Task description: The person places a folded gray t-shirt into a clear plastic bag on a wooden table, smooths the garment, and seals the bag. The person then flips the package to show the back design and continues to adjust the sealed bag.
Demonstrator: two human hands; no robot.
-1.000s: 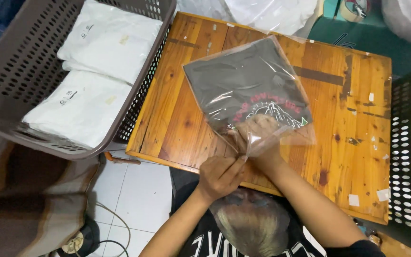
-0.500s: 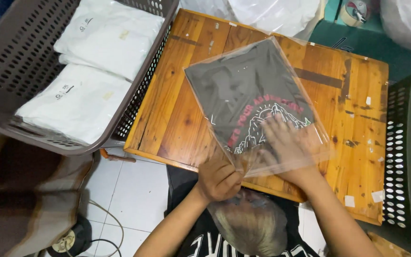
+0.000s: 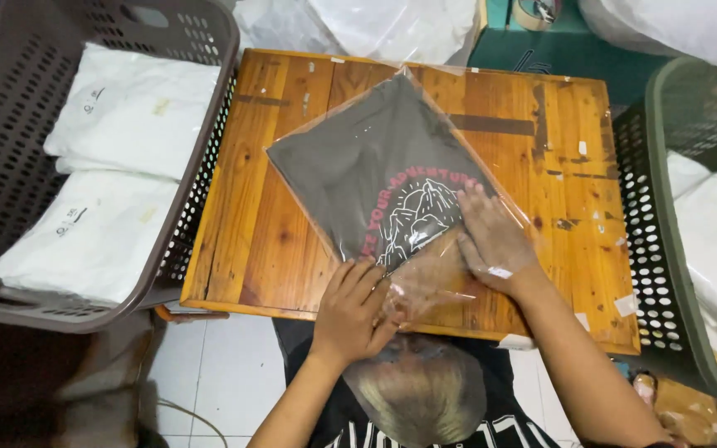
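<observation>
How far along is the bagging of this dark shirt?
Done: the folded dark shirt already sits inside the clear bag. In hand: the left hand grips the bag's open end while the right hand presses flat. Left: that end looks unsealed.

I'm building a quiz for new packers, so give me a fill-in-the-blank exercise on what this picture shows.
1. The dark folded shirt lies inside a clear plastic ____.
2. The bagged shirt rests on a small ____ table.
3. The right hand lies ____ on the bag, palm down.
4. The left hand is at the bag's end nearest the person, and the basket on that side holds ____ packages.

Missing words: bag; wooden; flat; white
</observation>
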